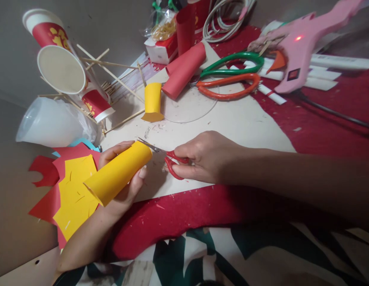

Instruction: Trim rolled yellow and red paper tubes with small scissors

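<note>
A rolled yellow paper tube (120, 172) lies tilted in my left hand (133, 186), whose fingers and thumb wrap round it from both sides. My right hand (205, 157) grips small red-handled scissors (175, 163) by their loops. Their blades reach to the upper right end of the tube, slightly parted; whether they bite into the paper is hard to tell. Behind, a short yellow paper roll with a flared base (152, 101) stands on the white sheet (241, 119), close to two red paper rolls (186, 71).
Large scissors with green and orange handles (229, 85) lie at the back. A pink glue gun (306, 47), its light lit, trails a black cord to the right. Paper cups (61, 69) and wooden sticks (119, 79) stand back left. Cut red and yellow paper (77, 190) lies left.
</note>
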The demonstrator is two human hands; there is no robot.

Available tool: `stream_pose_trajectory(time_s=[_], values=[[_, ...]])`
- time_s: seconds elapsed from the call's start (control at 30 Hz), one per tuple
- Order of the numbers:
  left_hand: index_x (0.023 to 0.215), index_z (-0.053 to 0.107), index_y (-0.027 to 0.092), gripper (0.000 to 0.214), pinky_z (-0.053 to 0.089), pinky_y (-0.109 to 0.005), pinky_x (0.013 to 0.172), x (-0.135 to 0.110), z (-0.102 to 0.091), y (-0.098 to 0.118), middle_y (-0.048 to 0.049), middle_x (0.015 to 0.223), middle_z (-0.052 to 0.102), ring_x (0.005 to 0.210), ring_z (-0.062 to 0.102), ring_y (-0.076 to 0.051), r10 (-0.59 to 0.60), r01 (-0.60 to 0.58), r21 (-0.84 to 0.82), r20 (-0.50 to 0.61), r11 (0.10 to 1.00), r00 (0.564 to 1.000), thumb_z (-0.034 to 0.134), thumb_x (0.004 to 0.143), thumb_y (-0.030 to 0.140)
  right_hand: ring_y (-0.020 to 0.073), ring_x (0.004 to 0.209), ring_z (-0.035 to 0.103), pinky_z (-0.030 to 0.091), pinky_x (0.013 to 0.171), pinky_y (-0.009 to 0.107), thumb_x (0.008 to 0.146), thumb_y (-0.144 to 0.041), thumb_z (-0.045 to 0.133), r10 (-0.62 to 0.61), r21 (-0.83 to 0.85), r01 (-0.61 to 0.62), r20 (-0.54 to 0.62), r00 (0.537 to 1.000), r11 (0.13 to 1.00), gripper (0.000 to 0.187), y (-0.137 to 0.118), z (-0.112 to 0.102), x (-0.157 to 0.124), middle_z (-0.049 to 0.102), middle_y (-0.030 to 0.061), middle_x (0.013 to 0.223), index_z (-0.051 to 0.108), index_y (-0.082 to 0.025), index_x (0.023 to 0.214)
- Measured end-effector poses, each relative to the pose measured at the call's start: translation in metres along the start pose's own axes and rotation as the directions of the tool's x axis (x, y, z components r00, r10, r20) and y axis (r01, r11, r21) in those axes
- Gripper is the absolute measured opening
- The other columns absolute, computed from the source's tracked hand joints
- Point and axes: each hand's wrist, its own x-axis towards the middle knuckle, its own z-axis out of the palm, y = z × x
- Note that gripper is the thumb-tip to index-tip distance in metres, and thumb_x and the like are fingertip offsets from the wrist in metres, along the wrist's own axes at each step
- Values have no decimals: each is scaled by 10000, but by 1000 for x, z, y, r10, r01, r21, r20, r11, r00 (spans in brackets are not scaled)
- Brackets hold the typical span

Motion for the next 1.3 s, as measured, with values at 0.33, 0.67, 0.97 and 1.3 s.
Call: stream_pose_trajectory(time_s=[0.33,0.67,0.97,1.3], values=[[1204,509,233,480,546,-443,1005,0,-2,-5,-91,1211,642,1151,629,-223,6,-5,-20,22,1000,1000,756,794,252,98,490,236,214,513,254,820,-409,546,3,0,-3,5,1000,1000,373,-2,-3,0,430,-20,462,571,-176,530],[1218,510,236,501,519,-449,1022,1,-2,-8,-92,1217,640,1169,633,-227,78,-78,-32,17,996,997,753,781,192,98,499,220,204,515,257,811,-385,554,-7,-6,7,2,1000,1000,365,-2,-3,0,404,-25,461,530,-174,513],[1216,535,234,519,484,-460,1053,3,-1,-11,-75,1184,626,1181,619,-240,149,-150,-10,-30,989,988,780,759,239,76,447,211,202,461,247,819,-458,517,84,238,-65,-73,994,969,483,0,0,2,233,-63,406,334,-190,461],[1167,592,250,514,497,-468,1005,4,3,-9,-68,1139,649,1097,631,-237,166,-168,-17,-85,986,982,812,702,250,89,482,237,219,487,252,752,-438,571,18,94,-11,-80,997,995,342,-1,5,0,377,-42,447,542,-176,534]])
